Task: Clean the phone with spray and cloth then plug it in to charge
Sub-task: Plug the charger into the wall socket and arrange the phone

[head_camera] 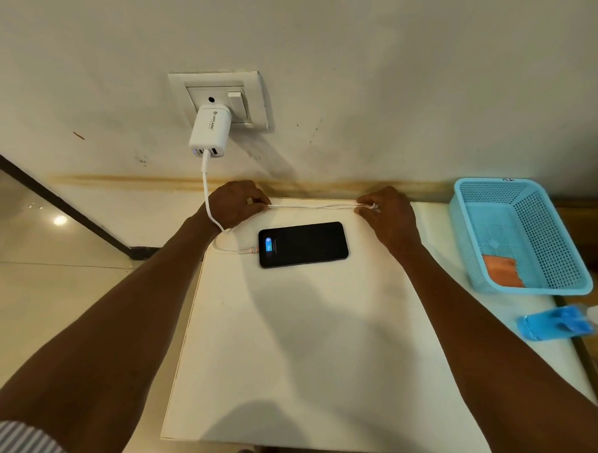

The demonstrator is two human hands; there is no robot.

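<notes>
**On white counter: phone plugged in, cable slack held in both hands**

On white rectangular counter (302,346), near far edge: black slab smartphone (303,244), flat, screen up, lying crosswise. Small blue charging indicator lit at left end of screen. Thin white charging cable (206,188) plugged into phone's left end via orange-tipped connector, looped beside it, then running up to white two-port wall charger (209,130). Charger seated in white wall socket plate (221,98) above counter.

Left hand (235,203) behind phone, fingers curled, grip pinching cable. Right hand (387,213) further right at same depth, fingers curled, grip closed on folded end of cable. Doubled cable strand stretched taut between both grips, just behind phone, not touching it.

Right side: light-blue perforated plastic basket (561,237) on counter, orange cloth (501,269) lying inside near front corner. In front of basket: clear spray bottle with blue trigger head (560,323), lying on its side, partly cut off by frame edge.
</notes>
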